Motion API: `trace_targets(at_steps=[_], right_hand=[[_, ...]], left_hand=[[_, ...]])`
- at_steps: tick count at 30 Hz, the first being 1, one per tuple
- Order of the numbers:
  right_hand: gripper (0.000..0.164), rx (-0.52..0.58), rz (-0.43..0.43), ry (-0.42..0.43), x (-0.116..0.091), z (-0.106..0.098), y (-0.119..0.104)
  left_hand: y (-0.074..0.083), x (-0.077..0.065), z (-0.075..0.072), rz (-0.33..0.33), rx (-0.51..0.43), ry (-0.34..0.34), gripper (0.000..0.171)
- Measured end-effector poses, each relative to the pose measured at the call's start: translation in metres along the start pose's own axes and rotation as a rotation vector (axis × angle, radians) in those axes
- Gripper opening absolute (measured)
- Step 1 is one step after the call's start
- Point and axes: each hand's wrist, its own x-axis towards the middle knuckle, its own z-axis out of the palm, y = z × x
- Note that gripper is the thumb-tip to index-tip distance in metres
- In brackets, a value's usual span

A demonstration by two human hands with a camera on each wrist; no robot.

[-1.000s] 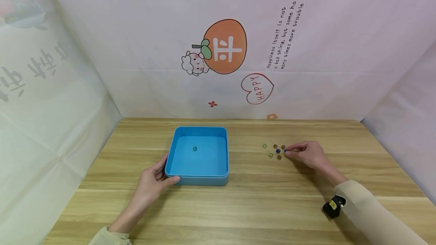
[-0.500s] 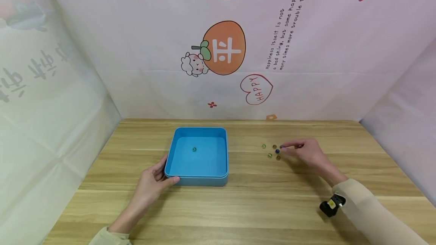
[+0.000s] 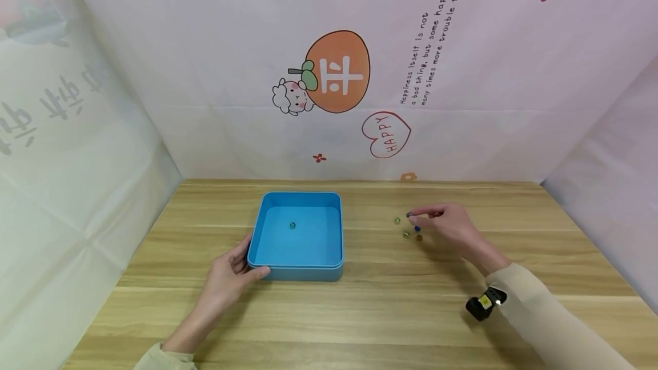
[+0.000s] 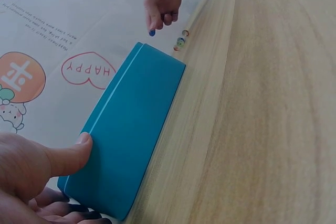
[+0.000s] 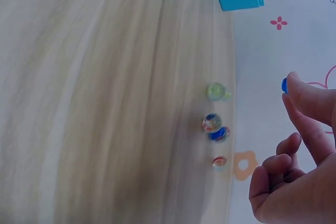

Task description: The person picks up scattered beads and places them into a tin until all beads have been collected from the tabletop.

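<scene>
My right hand pinches a blue marble between thumb and forefinger, held up off the table over the loose marbles. Its other fingers are curled in toward the palm. Below it on the wood lie a blue marble, a brown one and two yellow-green ones, one nearer the box; the fingers may hide others. At the left, my left hand holds the near-left corner of an open square blue box, thumb on the front wall and fingers round the side. A single green marble sits inside.
The wooden table ends at a white printed cloth hung behind it, with more cloth at both sides. A black wrist camera sits on the right sleeve.
My right hand has picked the blue marble from the right edge of the group and carried it leftward and up. The left hand and box have stayed put.
</scene>
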Motion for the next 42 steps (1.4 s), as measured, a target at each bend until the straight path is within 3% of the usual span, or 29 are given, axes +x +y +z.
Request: trace_targets(at_steps=[30, 42], right_hand=[[0.033, 0.068, -0.058, -0.046, 0.009, 0.031, -0.047], [0.029, 0.136, -0.105, -0.08, 0.016, 0.053, -0.07]], left_hand=[[0.001, 0.002, 0.0, 0.015, 0.027, 0.004, 0.086], [0.002, 0.0, 0.0, 0.015, 0.019, 0.004, 0.086]])
